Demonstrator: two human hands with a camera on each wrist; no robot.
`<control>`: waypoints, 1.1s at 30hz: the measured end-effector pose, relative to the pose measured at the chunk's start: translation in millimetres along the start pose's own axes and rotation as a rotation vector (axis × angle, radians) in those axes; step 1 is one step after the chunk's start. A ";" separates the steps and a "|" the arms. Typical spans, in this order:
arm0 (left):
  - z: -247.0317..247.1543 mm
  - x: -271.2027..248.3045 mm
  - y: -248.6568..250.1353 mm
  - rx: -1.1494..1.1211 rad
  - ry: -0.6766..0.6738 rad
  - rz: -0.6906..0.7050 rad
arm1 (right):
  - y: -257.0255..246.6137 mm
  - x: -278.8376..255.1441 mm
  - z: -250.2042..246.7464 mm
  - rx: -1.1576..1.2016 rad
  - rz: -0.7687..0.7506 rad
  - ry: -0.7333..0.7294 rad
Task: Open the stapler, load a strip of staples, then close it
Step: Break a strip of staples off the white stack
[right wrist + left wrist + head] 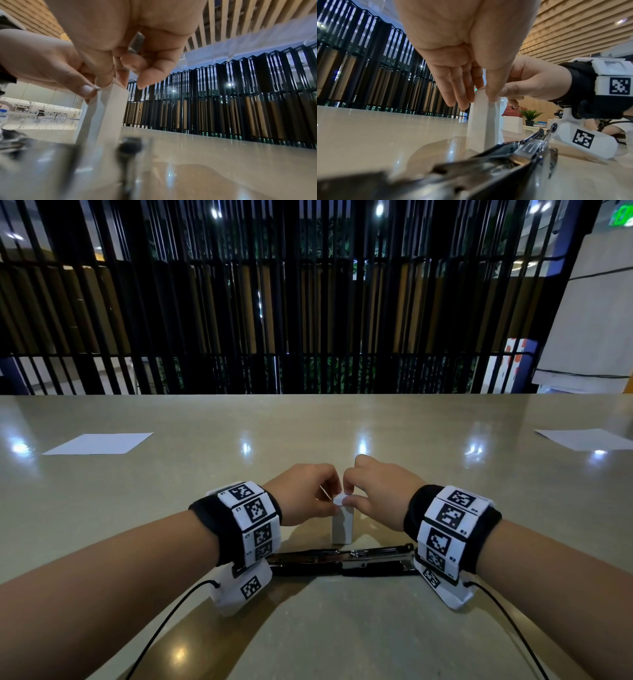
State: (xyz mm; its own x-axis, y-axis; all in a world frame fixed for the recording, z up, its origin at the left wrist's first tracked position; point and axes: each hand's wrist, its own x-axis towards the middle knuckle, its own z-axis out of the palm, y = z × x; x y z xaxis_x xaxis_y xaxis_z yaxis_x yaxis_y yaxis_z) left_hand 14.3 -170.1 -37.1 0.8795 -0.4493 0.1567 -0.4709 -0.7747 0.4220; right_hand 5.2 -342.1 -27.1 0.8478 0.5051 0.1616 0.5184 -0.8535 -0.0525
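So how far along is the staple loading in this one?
Done: the stapler lies opened flat on the table. In hand: both hands work at the top of the upright white staple box, the left hand pinching it, the right hand holding a small metal strip, apparently staples. Left: lay the strip in the stapler and close it.

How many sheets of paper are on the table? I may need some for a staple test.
2: one sheet on the table's far left, another at its far right edge, partly cut off. None other shows.
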 end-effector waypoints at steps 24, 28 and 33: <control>-1.2 1.2 1.8 0.035 0.016 0.042 | -6.0 1.3 -9.8 -0.044 -0.020 -0.063; -0.9 1.0 1.7 0.052 0.021 0.047 | -0.6 0.2 -13.2 -0.011 -0.009 -0.066; -2.1 2.3 3.1 0.097 0.020 0.052 | 0.8 -2.5 -9.5 -0.007 -0.013 -0.071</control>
State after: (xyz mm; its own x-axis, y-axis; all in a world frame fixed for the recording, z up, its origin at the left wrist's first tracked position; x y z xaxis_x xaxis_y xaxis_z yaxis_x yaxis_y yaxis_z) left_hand 15.0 -172.6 -33.5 0.8542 -0.4821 0.1946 -0.5199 -0.7904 0.3240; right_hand 2.4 -345.3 -18.2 0.8468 0.5239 0.0923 0.5291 -0.8474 -0.0438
